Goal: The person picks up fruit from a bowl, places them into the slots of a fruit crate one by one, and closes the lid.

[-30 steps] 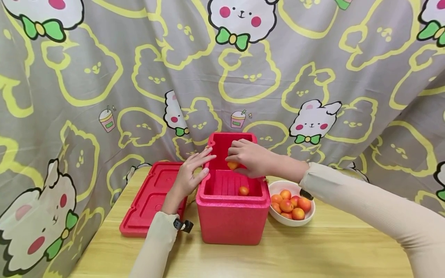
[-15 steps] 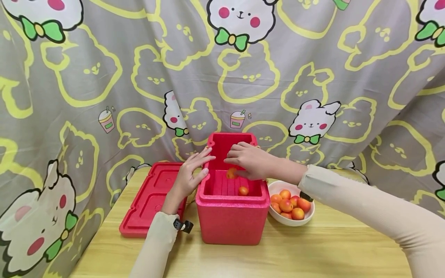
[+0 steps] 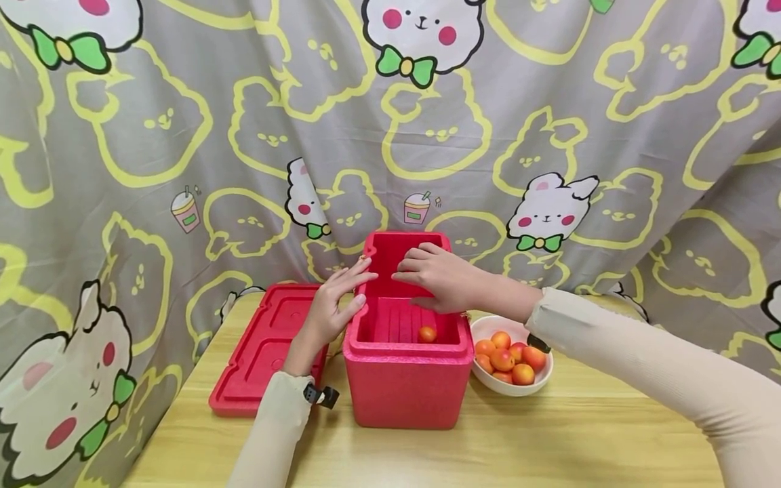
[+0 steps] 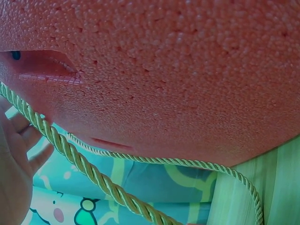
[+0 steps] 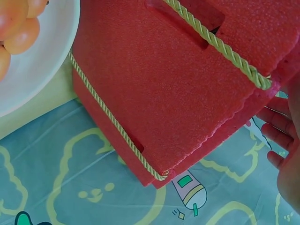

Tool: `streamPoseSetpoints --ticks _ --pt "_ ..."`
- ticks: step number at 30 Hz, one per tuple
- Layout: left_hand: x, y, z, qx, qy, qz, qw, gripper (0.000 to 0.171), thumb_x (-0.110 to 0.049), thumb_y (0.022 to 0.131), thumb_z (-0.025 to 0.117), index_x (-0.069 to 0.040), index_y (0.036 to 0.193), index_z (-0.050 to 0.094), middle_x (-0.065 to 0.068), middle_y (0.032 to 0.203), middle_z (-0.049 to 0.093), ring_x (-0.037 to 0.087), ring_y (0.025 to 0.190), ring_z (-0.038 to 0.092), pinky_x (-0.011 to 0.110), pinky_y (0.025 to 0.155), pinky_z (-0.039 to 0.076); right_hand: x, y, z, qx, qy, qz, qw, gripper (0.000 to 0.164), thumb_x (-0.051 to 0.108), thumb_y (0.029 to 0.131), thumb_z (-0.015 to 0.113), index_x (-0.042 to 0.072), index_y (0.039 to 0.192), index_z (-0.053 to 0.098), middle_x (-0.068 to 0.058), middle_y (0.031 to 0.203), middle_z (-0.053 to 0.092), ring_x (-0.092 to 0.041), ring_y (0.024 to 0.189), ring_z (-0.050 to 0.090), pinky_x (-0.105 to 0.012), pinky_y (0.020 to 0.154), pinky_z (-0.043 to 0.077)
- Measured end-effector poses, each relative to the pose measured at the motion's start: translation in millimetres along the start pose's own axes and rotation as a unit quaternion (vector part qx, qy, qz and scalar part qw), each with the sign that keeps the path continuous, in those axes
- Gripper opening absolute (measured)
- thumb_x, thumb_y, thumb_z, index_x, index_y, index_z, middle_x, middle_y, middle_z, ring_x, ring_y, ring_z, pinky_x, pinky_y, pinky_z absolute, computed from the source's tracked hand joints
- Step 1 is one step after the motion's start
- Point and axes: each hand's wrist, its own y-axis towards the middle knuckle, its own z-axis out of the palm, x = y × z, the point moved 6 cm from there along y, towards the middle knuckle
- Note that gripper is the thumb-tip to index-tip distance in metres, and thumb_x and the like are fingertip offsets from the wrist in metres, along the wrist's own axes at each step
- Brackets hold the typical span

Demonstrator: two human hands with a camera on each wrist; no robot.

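Left hand (image 3: 332,301): fingers relaxed, at foam box's (image 3: 409,393) left edge.
Right hand (image 3: 441,274): fingers loose, released, across right edge.
Apricot-like fruit (image 3: 427,335): near right corner; dropping another could bruise it.

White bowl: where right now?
Head view: the white bowl of fruit sits on the table just right of the red box, partly hidden by the right sleeve.

1. Head view: bright, even light; pale sheen on surface (image 3: 537,440), soft shadows.
2. Head view: mostly sharp, wide-angle stretch toward edges.
3. Wrist views: dimmer, teal-green cast on curtain (image 5: 33,150).
4. Left wrist: red box (image 4: 187,84) grain crisp.
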Motion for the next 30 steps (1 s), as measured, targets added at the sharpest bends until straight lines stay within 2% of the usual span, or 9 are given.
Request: streamPoseSetpoints --ticks 5,9,16,23,30 --pt "0.0 0.1 1.5 0.004 0.001 -0.009 1.0000 0.047 -0.020 0.090 0.061 -0.016 0.137 0.065 0.005 0.157 0.050 0.022 0.148 0.044 0.059 0.121 0.032 -5 -5 2 -0.008 0.000 0.009 1.000 0.056 0.036 0.079 0.084 0.011 0.128 0.070 -0.007 0.121 0.072 -0.025 0.116 0.062 -0.047 0.105 0.049" --pt "-0.4 0.4 2.6 0.005 -0.001 -0.010 0.9999 0.048 -0.017 0.089 0.061 -0.016 0.137 0.066 0.006 0.156 0.050 0.026 0.148 0.045 0.061 0.120 0.033 -10 -11 1 -0.027 0.016 0.020 0.999 0.055 0.034 0.078 0.085 0.010 0.126 0.071 -0.008 0.121 0.072 -0.026 0.116 0.062 -0.048 0.103 0.050" --pt "-1.5 0.7 2.8 -0.001 -0.001 -0.004 1.0000 0.046 -0.027 0.092 0.059 -0.015 0.136 0.066 0.007 0.155 0.051 0.026 0.147 0.046 0.060 0.120 0.034 -26 -30 -4 -0.066 0.037 0.055 0.996 0.055 0.031 0.076 0.087 0.008 0.124 0.072 -0.011 0.121 0.072 -0.029 0.116 0.061 -0.050 0.103 0.050" --pt "-1.0 0.4 1.0 -0.008 -0.004 -0.002 1.0000 0.047 -0.021 0.090 0.060 -0.015 0.137 0.066 0.006 0.155 0.052 0.023 0.146 0.047 0.058 0.120 0.034 -48 -61 -10 -0.131 0.063 0.086 0.986 0.051 0.028 0.080 0.083 0.005 0.124 0.072 -0.014 0.123 0.070 -0.032 0.117 0.059 -0.055 0.104 0.046" --pt "0.8 -0.7 0.2 -0.008 -0.004 -0.005 0.9999 0.048 -0.020 0.089 0.061 -0.016 0.137 0.065 0.006 0.155 0.052 0.022 0.146 0.047 0.059 0.120 0.035 -64 -100 3 -0.183 0.078 0.119 0.973 0.055 0.022 0.076 0.086 0.004 0.126 0.071 -0.013 0.120 0.070 -0.030 0.111 0.059 -0.053 0.093 0.049"
